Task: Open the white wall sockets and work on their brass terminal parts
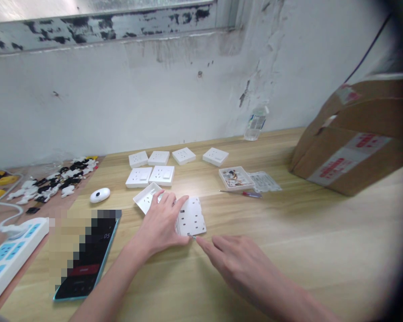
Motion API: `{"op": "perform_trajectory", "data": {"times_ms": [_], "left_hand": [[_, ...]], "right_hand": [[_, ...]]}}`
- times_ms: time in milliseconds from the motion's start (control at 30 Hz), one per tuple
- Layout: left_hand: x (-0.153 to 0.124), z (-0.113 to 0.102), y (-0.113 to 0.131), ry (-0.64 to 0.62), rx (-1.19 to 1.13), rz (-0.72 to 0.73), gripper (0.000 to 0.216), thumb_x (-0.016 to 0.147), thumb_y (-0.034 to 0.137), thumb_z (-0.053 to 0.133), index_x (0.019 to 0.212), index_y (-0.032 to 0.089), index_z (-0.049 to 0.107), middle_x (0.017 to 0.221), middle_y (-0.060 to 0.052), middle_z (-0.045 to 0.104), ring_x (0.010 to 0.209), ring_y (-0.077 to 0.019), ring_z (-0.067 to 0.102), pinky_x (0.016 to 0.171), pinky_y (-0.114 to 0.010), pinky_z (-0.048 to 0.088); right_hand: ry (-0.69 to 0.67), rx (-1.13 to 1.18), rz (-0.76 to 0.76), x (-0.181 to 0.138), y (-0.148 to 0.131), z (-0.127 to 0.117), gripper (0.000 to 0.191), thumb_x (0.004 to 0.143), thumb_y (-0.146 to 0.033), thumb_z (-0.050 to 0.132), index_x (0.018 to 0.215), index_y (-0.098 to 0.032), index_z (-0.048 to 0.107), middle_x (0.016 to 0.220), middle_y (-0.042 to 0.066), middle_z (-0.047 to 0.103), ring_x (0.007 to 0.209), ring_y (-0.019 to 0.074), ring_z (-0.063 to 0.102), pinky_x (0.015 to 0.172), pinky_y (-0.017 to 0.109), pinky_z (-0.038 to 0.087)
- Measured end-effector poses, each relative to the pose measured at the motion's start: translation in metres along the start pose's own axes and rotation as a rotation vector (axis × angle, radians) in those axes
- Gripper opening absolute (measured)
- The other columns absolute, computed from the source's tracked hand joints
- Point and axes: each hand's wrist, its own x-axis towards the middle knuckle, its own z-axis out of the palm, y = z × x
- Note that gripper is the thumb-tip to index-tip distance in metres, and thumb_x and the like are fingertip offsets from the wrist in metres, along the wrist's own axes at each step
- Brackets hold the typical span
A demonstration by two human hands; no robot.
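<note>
The person's right hand, lower centre of the frame, is closed around a slim tool; only its tip shows past the forefinger, so its kind cannot be told. The left hand, just left of centre, grips a white panel between the thumb at its near edge and the fingers beyond.

To work well here, I would press the panel flat on the bench, set the tip squarely at the near edge, and apply force in small amounts. The left thumb lies very close to the tip, so a slip could catch it; moving it aside would be safer.

The panel lies at the middle of the frame, its slotted face up, its near edge nearly level and its right edge leaning toward upper left. It looks close to square, and with the left side covered, I cannot name a long axis. The tool's visible end points up and left.

Left of the panel, partly behind the fingers, a white shell lies open side up. Beyond, right of centre, a screwdriver lies roughly crosswise before a tray of small parts. Farther off, six white socket boxes sit in two loose rows.
</note>
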Motion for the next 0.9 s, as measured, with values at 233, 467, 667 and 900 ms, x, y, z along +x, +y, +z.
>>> {"op": "perform_trajectory", "data": {"times_ms": [233, 467, 667, 900], "left_hand": [[0.002, 0.001, 0.0, 0.023, 0.018, 0.026, 0.08, 0.059, 0.046, 0.069, 0.129, 0.017, 0.042, 0.1, -0.009, 0.054, 0.099, -0.0296, 0.052, 0.105, -0.05, 0.023], [0.002, 0.001, -0.005, 0.026, -0.013, 0.061, 0.08, 0.059, 0.043, 0.07, 0.129, 0.019, 0.04, 0.106, -0.008, 0.056, 0.102, -0.0304, 0.051, 0.106, -0.053, 0.02], [0.0, 0.002, -0.013, 0.016, -0.011, 0.045, 0.084, 0.058, 0.046, 0.07, 0.131, 0.018, 0.04, 0.106, -0.009, 0.055, 0.102, -0.0292, 0.051, 0.107, -0.051, 0.02], [0.0, 0.004, -0.021, 0.007, -0.055, 0.042, 0.086, 0.056, 0.048, 0.072, 0.132, 0.021, 0.038, 0.108, -0.007, 0.055, 0.103, -0.0298, 0.051, 0.107, -0.053, 0.017]], "right_hand": [[-0.047, 0.01, -0.016, 0.009, 0.003, -0.014, 0.03, 0.081, -0.003, 0.051, 0.107, -0.015, 0.059, 0.077, 0.005, 0.066, 0.06, 0.016, 0.058, 0.049, 0.029, 0.026], [-0.072, 0.318, 0.063, 0.028, 0.021, -0.018, 0.022, 0.088, -0.011, 0.047, 0.075, -0.016, 0.065, 0.063, 0.003, 0.066, 0.053, 0.0116, 0.057, 0.048, 0.024, 0.026], [0.013, 0.524, 0.023, 0.021, 0.039, -0.017, 0.023, 0.092, -0.018, 0.047, 0.1, -0.019, 0.069, 0.074, 0.004, 0.071, 0.062, 0.0121, 0.062, 0.056, 0.022, 0.038], [0.211, 0.438, 0.061, 0.01, 0.052, -0.005, 0.027, 0.093, -0.019, 0.045, 0.107, -0.018, 0.068, 0.081, 0.007, 0.073, 0.064, 0.0129, 0.065, 0.056, 0.023, 0.043]]}}
